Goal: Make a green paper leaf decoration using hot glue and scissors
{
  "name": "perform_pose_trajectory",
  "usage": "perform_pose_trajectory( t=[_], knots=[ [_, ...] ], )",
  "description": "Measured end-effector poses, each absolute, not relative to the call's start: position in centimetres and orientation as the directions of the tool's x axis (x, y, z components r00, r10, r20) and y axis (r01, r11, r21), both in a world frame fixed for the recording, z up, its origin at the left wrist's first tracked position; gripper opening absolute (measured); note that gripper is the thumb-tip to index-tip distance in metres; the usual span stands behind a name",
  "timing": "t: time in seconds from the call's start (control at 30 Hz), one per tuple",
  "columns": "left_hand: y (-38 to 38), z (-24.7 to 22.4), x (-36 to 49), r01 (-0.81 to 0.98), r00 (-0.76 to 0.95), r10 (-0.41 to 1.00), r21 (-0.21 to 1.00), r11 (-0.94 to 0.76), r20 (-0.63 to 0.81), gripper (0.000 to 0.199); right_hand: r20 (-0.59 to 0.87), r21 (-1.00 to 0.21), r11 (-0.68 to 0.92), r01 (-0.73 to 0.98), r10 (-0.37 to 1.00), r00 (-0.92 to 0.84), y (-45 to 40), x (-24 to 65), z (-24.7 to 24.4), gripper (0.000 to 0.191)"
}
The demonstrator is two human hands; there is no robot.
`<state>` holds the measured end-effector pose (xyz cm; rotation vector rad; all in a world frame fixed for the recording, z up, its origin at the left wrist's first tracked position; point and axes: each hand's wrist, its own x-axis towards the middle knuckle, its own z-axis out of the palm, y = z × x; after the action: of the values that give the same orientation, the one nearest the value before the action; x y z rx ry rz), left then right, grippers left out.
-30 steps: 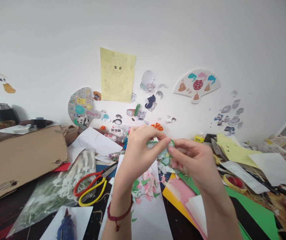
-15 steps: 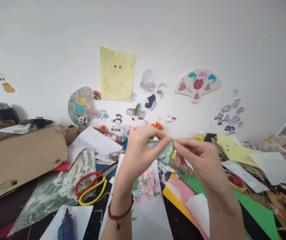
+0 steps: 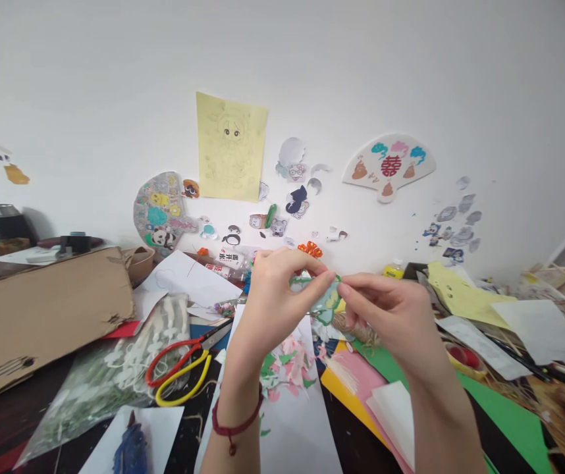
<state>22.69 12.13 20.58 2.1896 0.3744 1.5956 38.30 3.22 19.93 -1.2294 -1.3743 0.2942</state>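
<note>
1. Thumb and fingers of the left hand (image 3: 281, 289) pinch a flat, pale-blue, green-edged piece (image 3: 326, 308) of unclear material.
2. The right hand (image 3: 392, 306) has thumb and forefinger together at the piece's right edge; whether they grip cannot be told.
3. The piece sits between both hands, partly hidden, its long axis unclear.
4. Beneath, pink and green paper scraps (image 3: 293, 363); left, red-and-yellow-handled metal scissors (image 3: 194, 344).

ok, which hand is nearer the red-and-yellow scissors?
Left. The left hand is up and to the right of the scissors in view; the right hand is farther right, beyond the green-edged piece.
</note>
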Motion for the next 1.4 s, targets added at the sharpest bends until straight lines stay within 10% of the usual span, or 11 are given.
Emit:
perform_pose_trajectory(
  t=[0.73, 1.4],
  knots=[
    [12.0, 20.7, 22.5, 0.014, 0.345, 0.43, 0.454, -0.891, 0.834, 0.016, 0.876, -0.281, 0.41, 0.868, 0.48, 0.057, 3.2, 37.0, 20.1, 0.015],
    [12.1, 20.7, 22.3, 0.005, 0.336, 0.435, 0.46, -0.888, 0.836, 0.018, 0.617, -0.629, 0.263, 0.731, 0.741, 0.264, 2.4, 37.9, 20.7, 0.016]
  ],
)
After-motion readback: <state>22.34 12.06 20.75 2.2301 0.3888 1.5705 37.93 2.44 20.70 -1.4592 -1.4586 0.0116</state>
